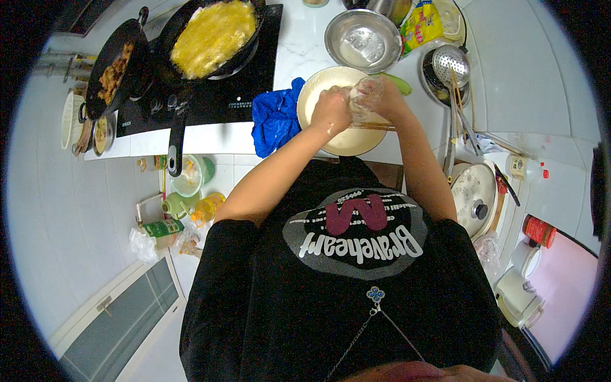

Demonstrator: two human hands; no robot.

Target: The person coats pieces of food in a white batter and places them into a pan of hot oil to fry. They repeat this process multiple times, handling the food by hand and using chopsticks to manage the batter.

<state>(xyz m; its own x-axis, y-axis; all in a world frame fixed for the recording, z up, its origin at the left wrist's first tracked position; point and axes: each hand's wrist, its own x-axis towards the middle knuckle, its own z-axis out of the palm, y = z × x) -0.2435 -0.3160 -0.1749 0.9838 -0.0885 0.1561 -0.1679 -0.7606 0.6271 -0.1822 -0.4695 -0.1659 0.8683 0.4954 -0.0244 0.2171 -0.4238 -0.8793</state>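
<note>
Both hands are over a cream-coloured bowl [341, 142] of pale batter at the counter's front edge. My left hand [332, 109] is curled, its knuckles up, with a smear of batter at the wrist. Against it works my right hand [374, 98], its fingers thickly coated in wet batter. Something pale shows where the hands meet; whether it is a lump or only batter I cannot tell. Wooden chopsticks [372, 126] lie across the bowl below the right hand. A green vegetable [396, 84] pokes out behind that hand. A blue cloth [274, 119] touches the bowl's left side.
On the black cooktop [258, 62], a wok holds foamy yellow frying food [215, 40]. Another wok [114, 71] at left holds browned pieces. A steel basin [363, 40] stands behind the bowl. A perforated skimmer [451, 64] and a lidded pan [472, 200] are at right.
</note>
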